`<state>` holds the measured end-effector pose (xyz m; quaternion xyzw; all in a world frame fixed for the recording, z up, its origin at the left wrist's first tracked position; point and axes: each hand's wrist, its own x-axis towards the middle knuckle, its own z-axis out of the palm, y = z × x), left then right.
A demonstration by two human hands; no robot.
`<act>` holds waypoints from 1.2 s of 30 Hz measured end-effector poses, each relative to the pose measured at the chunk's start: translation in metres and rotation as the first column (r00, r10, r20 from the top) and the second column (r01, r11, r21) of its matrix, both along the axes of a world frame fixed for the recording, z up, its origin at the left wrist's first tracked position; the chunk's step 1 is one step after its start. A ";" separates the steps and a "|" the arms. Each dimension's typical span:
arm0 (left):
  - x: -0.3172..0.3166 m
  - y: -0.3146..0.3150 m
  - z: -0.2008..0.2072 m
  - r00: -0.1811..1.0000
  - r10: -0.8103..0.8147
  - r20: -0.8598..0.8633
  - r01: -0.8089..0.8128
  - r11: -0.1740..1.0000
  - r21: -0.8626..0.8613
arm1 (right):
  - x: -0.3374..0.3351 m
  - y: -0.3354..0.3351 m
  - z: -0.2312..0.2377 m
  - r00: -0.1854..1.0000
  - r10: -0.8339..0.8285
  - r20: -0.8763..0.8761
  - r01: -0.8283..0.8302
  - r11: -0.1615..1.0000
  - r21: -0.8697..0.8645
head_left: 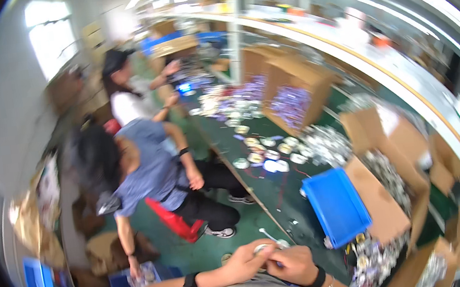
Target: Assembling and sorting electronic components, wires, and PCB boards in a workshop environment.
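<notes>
Close to my lap, my left hand (245, 264) and my right hand (295, 266) meet with bent fingers. Between them a small pale round part (262, 249) shows only partly; the fingers and blur hide its kind. A thin white stick-like piece (266, 234) lies just beyond my hands, near the table edge. Both wrists wear black bands. The nearest container is an upright-sided blue plastic tray (336, 206) on the green table (259, 197), to the right and ahead of my hands.
Loose round white parts (270, 154) and silvery bagged pieces (326, 144) lie across the table. Cardboard boxes (383, 196) stand at right, one with purple parts (291, 106). At left a seated person (151, 159) reaches into a blue bin (120, 286); another person (130, 101) works farther back.
</notes>
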<state>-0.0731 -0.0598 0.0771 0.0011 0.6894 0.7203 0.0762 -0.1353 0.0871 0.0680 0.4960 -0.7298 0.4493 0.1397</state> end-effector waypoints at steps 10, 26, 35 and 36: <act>0.006 -0.002 0.000 0.989 0.127 0.072 -0.128 0.992 0.016 | 0.004 -0.012 0.002 0.994 0.031 0.104 -0.029 0.999 -0.025; 0.031 -0.032 0.005 0.943 0.120 0.310 -0.226 0.915 0.334 | -0.011 0.028 0.008 0.981 -0.087 0.176 0.057 0.984 0.168; 0.006 -0.072 0.025 0.836 0.520 0.177 -0.540 0.720 0.437 | -0.010 0.035 0.001 0.840 -0.108 0.532 0.086 0.994 0.065; 0.003 -0.074 0.023 0.810 0.558 0.177 -0.577 0.707 0.409 | -0.009 0.037 -0.002 0.821 -0.108 0.561 0.085 0.994 0.067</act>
